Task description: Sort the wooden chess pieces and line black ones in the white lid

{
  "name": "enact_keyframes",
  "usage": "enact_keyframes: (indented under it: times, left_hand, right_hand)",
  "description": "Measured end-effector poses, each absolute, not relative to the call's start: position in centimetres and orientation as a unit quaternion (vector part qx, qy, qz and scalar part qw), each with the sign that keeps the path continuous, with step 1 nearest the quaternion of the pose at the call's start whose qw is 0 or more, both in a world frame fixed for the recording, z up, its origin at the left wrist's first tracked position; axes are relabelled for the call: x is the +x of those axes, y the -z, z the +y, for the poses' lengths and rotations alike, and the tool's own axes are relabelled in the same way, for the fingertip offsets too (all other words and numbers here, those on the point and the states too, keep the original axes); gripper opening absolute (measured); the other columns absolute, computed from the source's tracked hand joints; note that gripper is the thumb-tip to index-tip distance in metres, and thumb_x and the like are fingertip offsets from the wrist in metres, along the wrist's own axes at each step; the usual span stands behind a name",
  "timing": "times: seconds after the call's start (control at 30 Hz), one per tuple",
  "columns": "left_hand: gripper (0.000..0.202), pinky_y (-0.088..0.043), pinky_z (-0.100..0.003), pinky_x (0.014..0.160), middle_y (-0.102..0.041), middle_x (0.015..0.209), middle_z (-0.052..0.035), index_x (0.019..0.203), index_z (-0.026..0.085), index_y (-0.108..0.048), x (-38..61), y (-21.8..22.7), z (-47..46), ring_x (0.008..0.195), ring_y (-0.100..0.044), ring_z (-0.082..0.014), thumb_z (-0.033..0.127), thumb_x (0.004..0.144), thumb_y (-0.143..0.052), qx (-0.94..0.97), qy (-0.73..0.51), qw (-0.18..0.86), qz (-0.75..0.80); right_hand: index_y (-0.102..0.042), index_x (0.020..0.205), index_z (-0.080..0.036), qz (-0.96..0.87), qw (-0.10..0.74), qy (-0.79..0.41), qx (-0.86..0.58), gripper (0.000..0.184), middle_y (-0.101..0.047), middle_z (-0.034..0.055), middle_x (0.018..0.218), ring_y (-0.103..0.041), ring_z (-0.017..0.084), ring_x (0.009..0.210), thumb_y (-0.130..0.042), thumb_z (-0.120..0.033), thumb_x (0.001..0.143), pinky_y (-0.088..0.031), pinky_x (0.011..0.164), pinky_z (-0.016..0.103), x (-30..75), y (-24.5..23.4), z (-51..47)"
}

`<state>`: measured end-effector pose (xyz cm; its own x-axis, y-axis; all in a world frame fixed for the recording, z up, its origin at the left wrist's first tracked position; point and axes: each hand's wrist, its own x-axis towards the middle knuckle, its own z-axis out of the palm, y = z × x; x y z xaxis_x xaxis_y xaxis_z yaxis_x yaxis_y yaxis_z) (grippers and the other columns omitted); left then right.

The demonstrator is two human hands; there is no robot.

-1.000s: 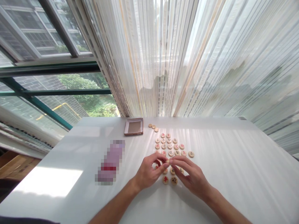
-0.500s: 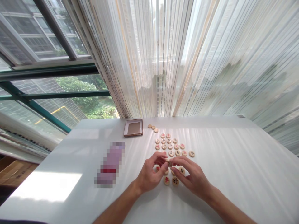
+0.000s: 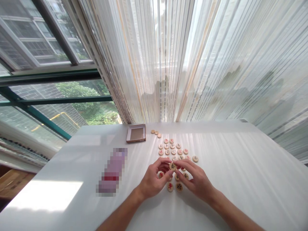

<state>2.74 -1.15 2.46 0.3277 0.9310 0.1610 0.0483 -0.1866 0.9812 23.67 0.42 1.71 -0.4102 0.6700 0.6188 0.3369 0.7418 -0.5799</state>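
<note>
A round wooden xiangqi piece [image 3: 172,166] with a black character is held up over the table, its face turned toward me. My left hand [image 3: 157,178] pinches it between thumb and fingers. From the other side, the fingertips of my right hand [image 3: 196,179] close on its right edge. Below and between my hands lie more pieces, among them a red-marked piece [image 3: 170,187] and a black-marked piece [image 3: 179,187] nearest me. Beyond my fingers, several pieces lie in rows, including a black-marked piece [image 3: 195,158] at the right end. My hands partly cover some pieces.
An open shallow box [image 3: 136,126] stands at the far left of the white table [image 3: 240,179]. Beside it lie three blank-looking pieces [image 3: 156,132]. A blurred-out purple item [image 3: 112,168] rests on the left. Sheer curtains [image 3: 163,80] hang along the far edge.
The held piece has tilted up, so its black character now faces me more fully. Both hands stay in nearly the same place, and the view has shifted slightly.
</note>
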Motion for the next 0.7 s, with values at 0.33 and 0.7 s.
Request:
enact_keyframes:
  times: [0.33,0.7]
  left_hand:
    - [0.031,-0.057,-0.031,0.08,-0.07,0.098,-0.008,0.12,0.016,-0.062,2.57,-2.35,-0.91,0.087,-0.07,-0.0195,0.031,0.094,-0.067,0.647,-0.43,0.497,0.386]
    - [0.031,-0.058,-0.031,0.084,-0.074,0.099,-0.0072,0.122,0.018,-0.064,2.64,-2.45,-0.95,0.089,-0.071,-0.0192,0.032,0.094,-0.066,0.642,-0.431,0.493,0.4]
  right_hand:
    - [-0.06,0.128,-0.024,-0.82,0.441,-0.188,-0.312,0.034,-0.075,0.0062,0.107,-0.072,0.018,0.09,-0.063,-0.017,0.095,-0.06,0.081,0.029,23.61,-2.0,0.34]
    - [-0.062,0.128,-0.024,-0.82,0.434,-0.183,-0.326,0.032,-0.077,0.0063,0.112,-0.075,0.019,0.096,-0.061,-0.02,0.096,-0.061,0.085,0.029,23.74,-2.05,0.36]
